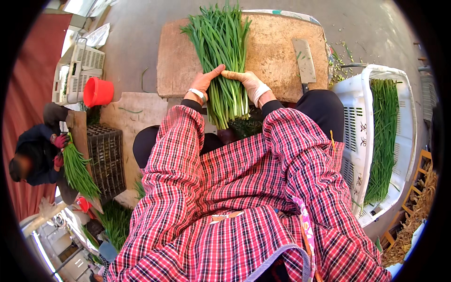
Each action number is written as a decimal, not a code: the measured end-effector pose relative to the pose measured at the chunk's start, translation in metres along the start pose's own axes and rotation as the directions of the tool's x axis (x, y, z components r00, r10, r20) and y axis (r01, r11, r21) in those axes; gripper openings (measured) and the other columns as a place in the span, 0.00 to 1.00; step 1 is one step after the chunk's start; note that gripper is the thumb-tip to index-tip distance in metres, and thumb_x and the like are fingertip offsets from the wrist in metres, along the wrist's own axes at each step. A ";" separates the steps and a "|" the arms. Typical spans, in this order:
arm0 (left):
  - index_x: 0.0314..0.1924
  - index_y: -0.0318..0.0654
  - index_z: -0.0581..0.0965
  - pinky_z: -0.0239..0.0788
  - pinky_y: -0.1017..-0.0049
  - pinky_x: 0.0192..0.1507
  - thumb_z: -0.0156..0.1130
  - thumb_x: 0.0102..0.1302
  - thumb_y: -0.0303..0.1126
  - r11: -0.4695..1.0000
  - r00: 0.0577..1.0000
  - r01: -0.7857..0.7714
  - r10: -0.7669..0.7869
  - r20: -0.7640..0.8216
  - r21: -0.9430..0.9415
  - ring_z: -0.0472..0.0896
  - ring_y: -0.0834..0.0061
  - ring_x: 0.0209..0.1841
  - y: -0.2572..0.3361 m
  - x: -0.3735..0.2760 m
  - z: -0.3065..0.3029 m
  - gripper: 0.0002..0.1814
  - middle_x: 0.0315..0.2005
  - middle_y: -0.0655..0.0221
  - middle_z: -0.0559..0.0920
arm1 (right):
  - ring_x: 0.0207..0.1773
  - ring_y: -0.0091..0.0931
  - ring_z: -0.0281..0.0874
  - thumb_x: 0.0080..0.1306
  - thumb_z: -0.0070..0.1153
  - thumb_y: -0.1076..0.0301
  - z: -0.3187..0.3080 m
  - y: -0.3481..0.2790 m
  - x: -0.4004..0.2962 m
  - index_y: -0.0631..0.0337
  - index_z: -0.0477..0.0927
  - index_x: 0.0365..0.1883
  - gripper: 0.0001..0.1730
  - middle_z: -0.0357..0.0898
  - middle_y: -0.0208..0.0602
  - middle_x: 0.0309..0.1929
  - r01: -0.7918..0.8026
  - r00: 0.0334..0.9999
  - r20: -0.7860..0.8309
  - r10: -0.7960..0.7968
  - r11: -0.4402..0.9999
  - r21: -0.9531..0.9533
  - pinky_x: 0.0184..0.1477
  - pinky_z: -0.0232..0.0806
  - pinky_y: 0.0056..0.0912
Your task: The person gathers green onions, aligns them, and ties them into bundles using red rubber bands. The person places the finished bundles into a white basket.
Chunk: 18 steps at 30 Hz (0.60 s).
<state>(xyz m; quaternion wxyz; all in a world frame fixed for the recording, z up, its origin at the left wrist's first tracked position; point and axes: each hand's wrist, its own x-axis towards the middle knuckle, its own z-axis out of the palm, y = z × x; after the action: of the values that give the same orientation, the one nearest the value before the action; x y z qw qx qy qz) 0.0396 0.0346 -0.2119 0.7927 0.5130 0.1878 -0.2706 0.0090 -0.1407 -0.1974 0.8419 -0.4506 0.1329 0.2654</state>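
A thick bundle of Chinese chives (225, 46) lies across a worn wooden board (275, 42), leaf tips pointing away from me and pale stem ends hanging over the near edge. My left hand (204, 83) clasps the bundle from its left side. From the right, my right hand (248, 83), which looks gloved or wrapped in pale material, clasps it too. Both thumbs meet on top of the stems; the fingers underneath are hidden. Toward the board's right side rests a cleaver (304, 60), its dark handle near my right knee and green scraps on its blade.
At right stands a white plastic crate (366, 141) holding more chives (382, 141). Trimmed bits (340, 70) litter the floor. Leftward are a red bucket (98, 91), a dark crate (105, 155) and white crates (86, 67). A person (38, 151) in red gloves handles another chive bundle (77, 165).
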 end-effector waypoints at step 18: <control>0.61 0.37 0.69 0.71 0.70 0.55 0.71 0.59 0.33 0.848 0.821 -0.531 0.515 0.248 -0.003 0.78 0.70 0.53 0.047 -0.036 0.030 0.32 0.53 0.66 0.78 | 0.55 0.27 0.74 0.44 0.80 0.63 0.025 -0.056 -0.009 0.62 0.66 0.63 0.50 0.78 0.34 0.53 0.573 0.818 0.263 -0.511 0.764 -0.297 0.59 0.66 0.31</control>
<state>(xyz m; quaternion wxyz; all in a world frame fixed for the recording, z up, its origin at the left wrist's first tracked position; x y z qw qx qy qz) 0.0413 0.0313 -0.1457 0.8357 0.5343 -0.0661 -0.1089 0.0332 -0.1479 -0.1405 0.7923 -0.5934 -0.1256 0.0665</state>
